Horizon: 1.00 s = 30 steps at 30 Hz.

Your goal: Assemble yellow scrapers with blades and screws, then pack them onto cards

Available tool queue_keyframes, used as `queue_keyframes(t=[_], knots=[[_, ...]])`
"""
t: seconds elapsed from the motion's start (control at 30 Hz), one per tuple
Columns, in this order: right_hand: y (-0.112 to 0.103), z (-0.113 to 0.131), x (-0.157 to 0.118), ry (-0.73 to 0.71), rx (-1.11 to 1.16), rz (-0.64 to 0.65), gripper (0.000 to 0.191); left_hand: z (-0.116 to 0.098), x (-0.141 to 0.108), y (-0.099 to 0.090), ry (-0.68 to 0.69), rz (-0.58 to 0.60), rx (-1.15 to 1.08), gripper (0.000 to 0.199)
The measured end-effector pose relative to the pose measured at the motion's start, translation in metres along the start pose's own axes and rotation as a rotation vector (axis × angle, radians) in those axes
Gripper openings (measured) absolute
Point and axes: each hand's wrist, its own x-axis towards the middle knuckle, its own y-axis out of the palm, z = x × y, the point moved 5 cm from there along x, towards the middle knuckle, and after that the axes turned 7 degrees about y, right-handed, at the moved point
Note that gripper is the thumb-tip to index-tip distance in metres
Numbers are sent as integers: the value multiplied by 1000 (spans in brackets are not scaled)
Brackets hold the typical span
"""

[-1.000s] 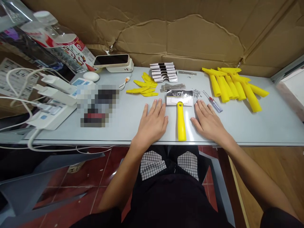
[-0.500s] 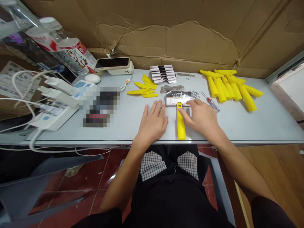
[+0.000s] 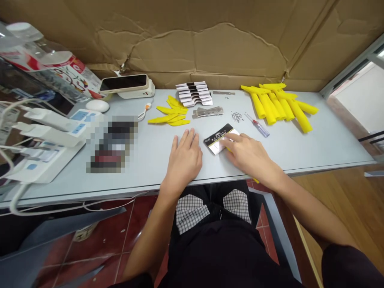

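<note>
My right hand (image 3: 247,154) is closed over a yellow-handled scraper-like tool (image 3: 256,181), whose body it mostly hides. A black-and-white printed card (image 3: 213,139) sits at the tool's head, under my right fingertips, tilted on the tabletop. My left hand (image 3: 184,158) lies flat on the table with its fingers stretched out and nothing in it. Just beyond it are thin yellow plastic pieces (image 3: 169,114). Flat metal blades (image 3: 208,112) lie in a small stack behind the card, near a pile of small screws (image 3: 237,116).
A screwdriver (image 3: 260,128) lies right of the screws. Several yellow handles (image 3: 271,106) are heaped at the back right. Folded printed cards (image 3: 194,95) stand at the back. Left are a phone (image 3: 124,83), a mouse (image 3: 97,106), a power strip (image 3: 57,150) and bottles (image 3: 72,74).
My right hand has closed over the yellow tool and turned it with its card, the handle end swinging right past the table edge. My left hand stays flat. The camera view has shifted.
</note>
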Motion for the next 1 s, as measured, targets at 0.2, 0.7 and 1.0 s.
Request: queue_keyframes(t=[0.2, 0.7, 1.0], knots=[[13, -40, -59, -115, 81, -55, 49, 0, -1, -3, 9, -16, -21, 63], [16, -289, -180, 440, 29, -240, 33, 1, -3, -6, 32, -33, -46, 67], [-31, -412, -74, 711, -70, -337, 43, 3, -3, -3, 40, -43, -37, 64]])
